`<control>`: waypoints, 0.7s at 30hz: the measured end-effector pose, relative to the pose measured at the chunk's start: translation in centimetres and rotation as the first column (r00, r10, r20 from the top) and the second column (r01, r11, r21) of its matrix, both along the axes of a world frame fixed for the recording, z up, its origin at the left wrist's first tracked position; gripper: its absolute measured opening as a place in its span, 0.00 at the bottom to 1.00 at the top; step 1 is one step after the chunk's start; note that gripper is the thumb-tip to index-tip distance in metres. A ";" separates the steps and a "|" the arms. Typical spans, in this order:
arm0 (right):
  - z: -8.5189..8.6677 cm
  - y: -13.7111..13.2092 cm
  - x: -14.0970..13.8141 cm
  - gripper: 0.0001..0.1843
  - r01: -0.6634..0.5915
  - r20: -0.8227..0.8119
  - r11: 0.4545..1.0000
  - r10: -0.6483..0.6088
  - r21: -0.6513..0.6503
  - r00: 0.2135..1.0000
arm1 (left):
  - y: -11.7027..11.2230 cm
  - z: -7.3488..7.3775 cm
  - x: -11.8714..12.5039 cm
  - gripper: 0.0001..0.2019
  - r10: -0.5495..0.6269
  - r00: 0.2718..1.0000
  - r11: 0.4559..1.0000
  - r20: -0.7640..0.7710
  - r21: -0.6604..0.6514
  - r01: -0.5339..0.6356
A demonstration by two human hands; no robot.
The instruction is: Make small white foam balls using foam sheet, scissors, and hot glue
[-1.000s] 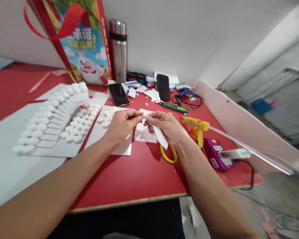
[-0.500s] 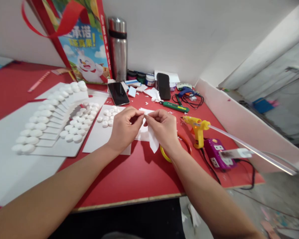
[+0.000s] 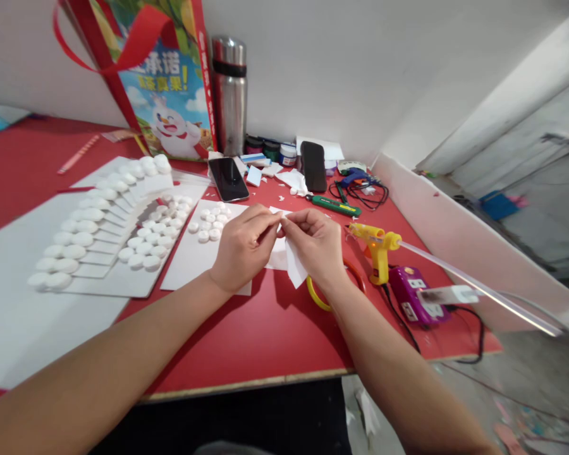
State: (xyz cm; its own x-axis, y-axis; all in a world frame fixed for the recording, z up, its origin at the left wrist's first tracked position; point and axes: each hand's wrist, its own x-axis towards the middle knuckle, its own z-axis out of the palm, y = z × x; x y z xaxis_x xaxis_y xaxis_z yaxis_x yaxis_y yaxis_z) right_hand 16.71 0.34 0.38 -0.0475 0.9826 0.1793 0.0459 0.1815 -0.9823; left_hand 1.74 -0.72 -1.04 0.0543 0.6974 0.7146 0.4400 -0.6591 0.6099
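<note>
My left hand (image 3: 247,245) and my right hand (image 3: 315,243) meet fingertip to fingertip over the middle of the red table. A white piece of paper (image 3: 294,264) hangs below the right hand's pinched fingers. My left thumb and forefinger are pinched at its upper end; what lies between the tips is too small to make out. Beneath the hands lie white sheets (image 3: 184,268). Small white round pieces (image 3: 211,221) rest in a cluster left of my left hand. Close to my right wrist is a red and yellow ring-shaped object (image 3: 320,297), partly hidden by the forearm.
A yellow glue gun (image 3: 379,243) stands at right beside a purple power block (image 3: 412,287). Behind the hands lie a green cutter (image 3: 334,205) and two phones (image 3: 313,165). A fan-shaped white assembly (image 3: 109,234) covers the left. A steel flask (image 3: 230,95) and gift bag (image 3: 171,95) stand behind.
The view has shifted slightly, so things appear a little further right. Both hands stay together at the paper, with the left fingers curled slightly more.
</note>
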 end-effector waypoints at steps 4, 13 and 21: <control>0.1 0.4 0.9 0.11 -0.093 0.066 0.994 0.089 0.061 0.994 | 0.6 0.0 -0.5 0.06 -0.128 0.943 0.944 0.307 -0.253 0.210; 0.2 0.8 1.1 0.18 -0.184 0.041 0.982 0.182 0.048 0.982 | 0.9 0.3 -1.1 0.09 -0.144 0.978 0.951 0.153 -0.251 0.180; 0.4 0.5 0.6 0.18 -0.088 0.046 0.996 0.087 0.007 0.995 | 0.0 0.4 -0.1 0.08 0.037 0.997 0.982 0.071 -0.190 -0.023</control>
